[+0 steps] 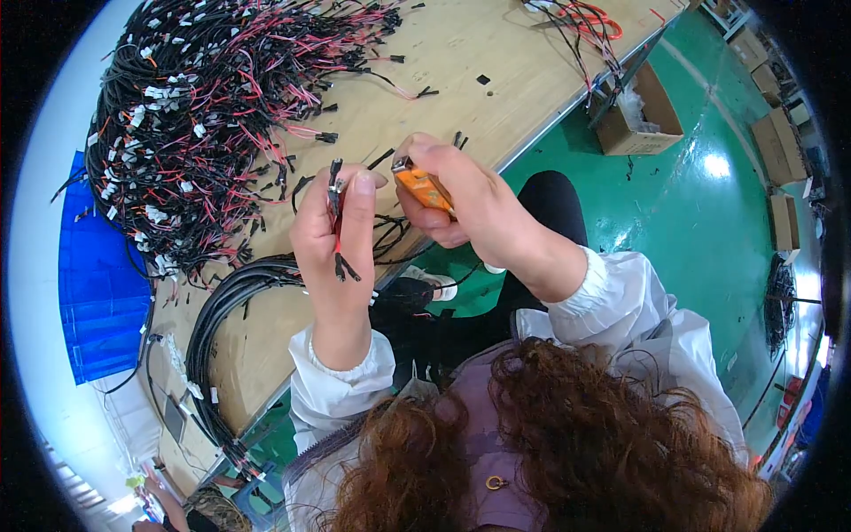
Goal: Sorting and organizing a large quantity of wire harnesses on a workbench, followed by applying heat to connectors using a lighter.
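Note:
My left hand (330,244) is closed on the end of a thin wire harness (338,213), pinching it between thumb and fingers. Its red and black wires end in small black connectors, some above the fingertips and some hanging over the palm. Just to the right, my right hand (474,191) grips an orange lighter (425,189) with its metal top tilted up toward the left hand. A small gap separates the lighter from the harness. Black cables (390,235) hang behind both hands near the table edge.
A large heap of black and red wire harnesses (191,133) covers the far left of the wooden table (461,58). A thick black cable bundle (206,332) curves toward the near edge. Cardboard box (651,111) stands on the green floor; blue sheet (102,293) lies left. Another person (168,505) is lower left.

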Available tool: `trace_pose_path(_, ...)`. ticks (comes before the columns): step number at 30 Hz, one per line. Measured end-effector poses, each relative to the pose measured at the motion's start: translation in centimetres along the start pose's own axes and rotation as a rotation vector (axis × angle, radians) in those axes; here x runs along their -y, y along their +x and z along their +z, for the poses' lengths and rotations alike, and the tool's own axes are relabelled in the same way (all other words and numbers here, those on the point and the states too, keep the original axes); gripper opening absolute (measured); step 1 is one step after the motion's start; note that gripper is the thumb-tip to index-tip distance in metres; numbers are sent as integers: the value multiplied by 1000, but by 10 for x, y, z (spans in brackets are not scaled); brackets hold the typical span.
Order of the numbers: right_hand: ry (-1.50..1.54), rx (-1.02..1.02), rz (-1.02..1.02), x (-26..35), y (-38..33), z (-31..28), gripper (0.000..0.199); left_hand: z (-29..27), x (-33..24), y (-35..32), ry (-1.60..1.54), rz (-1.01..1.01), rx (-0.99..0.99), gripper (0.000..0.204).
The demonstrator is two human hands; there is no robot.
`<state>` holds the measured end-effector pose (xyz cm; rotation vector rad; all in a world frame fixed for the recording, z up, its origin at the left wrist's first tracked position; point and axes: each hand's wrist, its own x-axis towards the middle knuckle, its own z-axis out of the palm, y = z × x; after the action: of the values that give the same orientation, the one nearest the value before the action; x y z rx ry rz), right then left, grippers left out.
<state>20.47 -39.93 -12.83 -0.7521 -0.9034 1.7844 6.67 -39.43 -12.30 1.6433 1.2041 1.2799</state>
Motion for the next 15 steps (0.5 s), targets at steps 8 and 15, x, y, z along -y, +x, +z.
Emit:
trace_pose_path(8, -39, -18, -2, -4, 1, -3, 28, 1, 0, 0, -13, 6, -9, 14)
trace_pose_path(15, -43, -35, -28, -4, 1, -4, 25, 0, -2, 1, 20, -16, -2, 15)
